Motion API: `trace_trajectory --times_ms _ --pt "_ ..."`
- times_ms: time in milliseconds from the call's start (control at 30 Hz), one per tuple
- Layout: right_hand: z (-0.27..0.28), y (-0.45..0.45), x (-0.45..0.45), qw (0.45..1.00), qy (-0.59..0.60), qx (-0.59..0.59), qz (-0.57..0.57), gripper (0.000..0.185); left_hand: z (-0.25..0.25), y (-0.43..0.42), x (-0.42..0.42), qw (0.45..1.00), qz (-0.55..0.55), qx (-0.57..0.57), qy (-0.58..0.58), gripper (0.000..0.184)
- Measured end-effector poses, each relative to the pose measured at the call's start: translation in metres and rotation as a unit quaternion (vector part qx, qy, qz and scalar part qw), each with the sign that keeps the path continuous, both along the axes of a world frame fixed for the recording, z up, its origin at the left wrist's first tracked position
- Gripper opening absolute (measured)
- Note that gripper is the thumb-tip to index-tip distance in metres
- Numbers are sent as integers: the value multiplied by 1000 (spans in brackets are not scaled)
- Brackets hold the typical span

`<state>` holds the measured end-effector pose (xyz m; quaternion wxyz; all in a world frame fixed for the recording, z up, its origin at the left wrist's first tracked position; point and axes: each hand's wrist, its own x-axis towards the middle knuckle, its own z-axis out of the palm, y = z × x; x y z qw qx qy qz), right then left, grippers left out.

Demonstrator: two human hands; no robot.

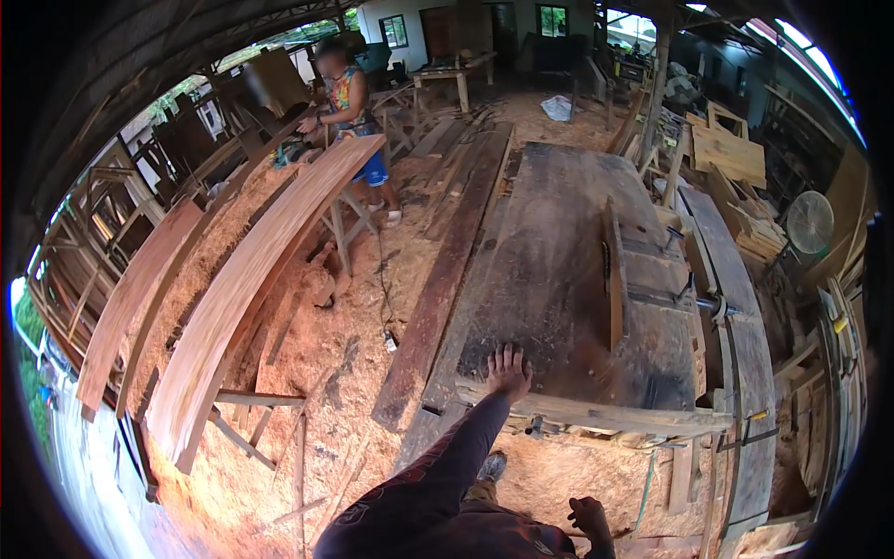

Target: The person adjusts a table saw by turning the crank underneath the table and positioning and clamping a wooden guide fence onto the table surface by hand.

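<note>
My left hand (508, 373) lies flat with its fingers spread on the near left part of a dark, worn wooden workbench (559, 252). Lower down, my right hand (587, 514) hangs in front of the bench's near edge, beside my body. Its fingers are curled, and whether anything is inside them cannot be made out. A narrow wooden piece (613, 279) stands on edge on the bench top, right of my left hand. Metal clamps (715, 306) sit along the bench's right side.
Long reddish boards (270, 289) rest on trestles at the left. Another person (352, 112) stands behind them. Sawdust and a cord cover the floor. A round fan (809, 222) and stacked wood (729, 156) are at the right.
</note>
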<state>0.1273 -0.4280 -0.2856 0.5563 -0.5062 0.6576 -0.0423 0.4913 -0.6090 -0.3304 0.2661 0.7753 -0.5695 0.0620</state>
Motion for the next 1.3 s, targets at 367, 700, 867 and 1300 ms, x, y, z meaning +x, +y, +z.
trace_trajectory --times_ms 367,700,867,1300 --pt "0 0 -22 999 14 -3 -31 41 -2 -1 -1 1000 6 -16 -17 53" --pt "-9 5 -12 1000 -2 16 7 45 5 1 -2 1000 -2 -25 -18 51" --pt "-12 2 -19 999 -11 -10 28 45 7 3 -2 1000 -1 -12 -13 52" --pt "-12 0 -16 1000 -4 -1 5 48 -2 -2 -2 1000 6 25 -1 57"
